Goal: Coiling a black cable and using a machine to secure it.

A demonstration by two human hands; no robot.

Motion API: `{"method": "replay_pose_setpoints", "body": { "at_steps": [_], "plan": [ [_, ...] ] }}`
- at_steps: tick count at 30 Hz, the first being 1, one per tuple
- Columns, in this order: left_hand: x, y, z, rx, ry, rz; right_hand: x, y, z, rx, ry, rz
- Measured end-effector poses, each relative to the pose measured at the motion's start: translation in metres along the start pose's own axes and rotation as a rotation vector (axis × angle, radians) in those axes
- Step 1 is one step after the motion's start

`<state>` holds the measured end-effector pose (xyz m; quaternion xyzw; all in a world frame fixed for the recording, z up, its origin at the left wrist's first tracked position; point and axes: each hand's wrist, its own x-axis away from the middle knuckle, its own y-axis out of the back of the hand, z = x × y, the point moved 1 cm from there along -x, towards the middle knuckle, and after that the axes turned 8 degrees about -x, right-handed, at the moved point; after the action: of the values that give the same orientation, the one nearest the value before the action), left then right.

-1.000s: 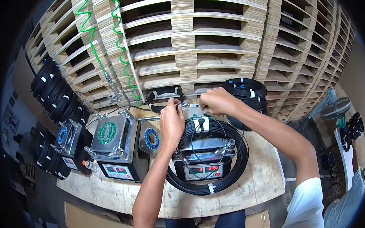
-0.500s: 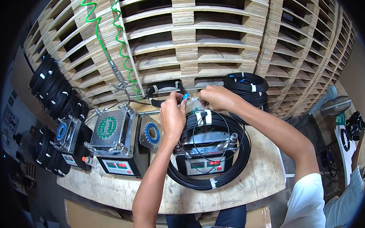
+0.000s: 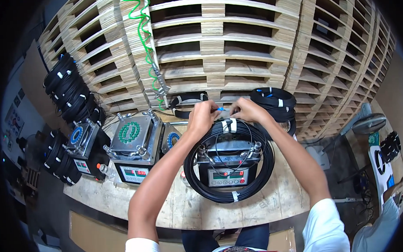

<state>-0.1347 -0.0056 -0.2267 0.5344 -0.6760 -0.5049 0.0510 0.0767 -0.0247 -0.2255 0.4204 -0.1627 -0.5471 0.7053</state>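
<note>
My left hand point(image 3: 202, 118) is closed in a pinch at a small blue connector point(image 3: 220, 109), over the back of a polishing machine point(image 3: 227, 176). Close by on the right, my right hand point(image 3: 250, 111) has its fingertips pressed together; anything between them is too small to make out. Below both hands, a coil of black cable point(image 3: 268, 170) rests tilted around the front of the machine. White tape point(image 3: 229, 125) binds the coil at its top, and a loose loop of thin cable crosses the machine's front.
Leftward stand another machine with a green ring fixture point(image 3: 130, 132), a blue ring fixture point(image 3: 172, 139) and a bottle point(image 3: 104, 168). Cable coils point(image 3: 274, 103) are stacked behind my right hand. An air gun point(image 3: 161, 85) hangs before wooden pallets point(image 3: 214, 45). A co-worker's hand point(image 3: 401, 188) shows far right.
The view has shifted, so the machines sit differently in it. My hands have come closer together, with the left wrist turned and the blue connector now pointing toward my right fingertips.
</note>
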Motion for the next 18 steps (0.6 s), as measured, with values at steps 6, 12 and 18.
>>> {"method": "replay_pose_setpoints", "body": {
  "at_steps": [6, 12, 18],
  "plan": [
    [-0.014, 0.012, -0.002, -0.298, -0.225, 0.219, 0.052, -0.008, 0.036, -0.232, -0.169, -0.331],
    [-0.035, 0.015, -0.02, -0.463, -0.379, 0.452, 0.086, -0.025, 0.058, -0.123, -0.045, -0.446],
    [-0.046, 0.014, -0.027, -0.49, -0.399, 0.488, 0.088, -0.029, 0.051, -0.223, -0.066, -0.547]
  ]
}}
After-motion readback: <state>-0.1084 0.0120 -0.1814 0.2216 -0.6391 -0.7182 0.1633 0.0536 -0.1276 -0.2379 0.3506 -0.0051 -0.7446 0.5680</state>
